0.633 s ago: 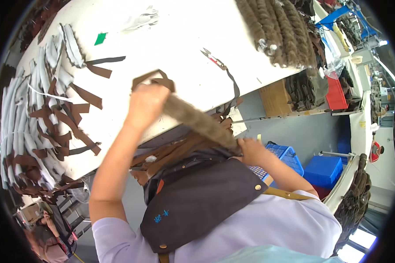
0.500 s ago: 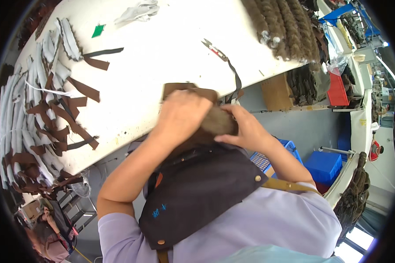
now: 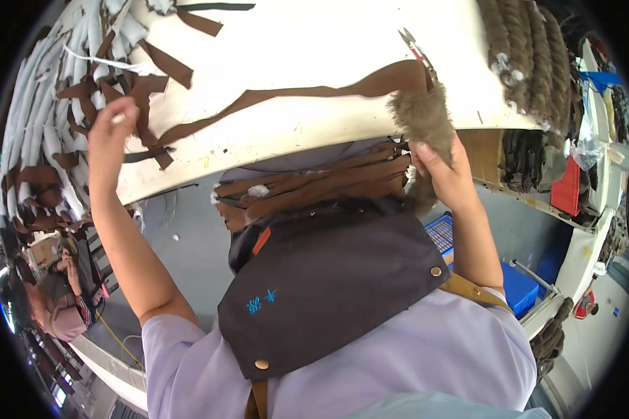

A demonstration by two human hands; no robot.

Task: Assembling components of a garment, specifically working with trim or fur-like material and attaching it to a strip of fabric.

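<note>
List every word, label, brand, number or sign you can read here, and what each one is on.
Dark apron: blue stitched characters; I won't copy them out.
Fur piece in the right hand: no lettering visible.
Long brown strip: no lettering visible.
Red-handled snips: any marking is too small to read.
Background: too small and blurred to read.

White table (image 3: pixel 314 42), pale strips (image 3: pixel 31 115) heaped at left, long brown band (image 3: pixel 381 80), snips (image 3: pixel 414 46), what look like fur rolls (image 3: pixel 534 63) at right
</note>
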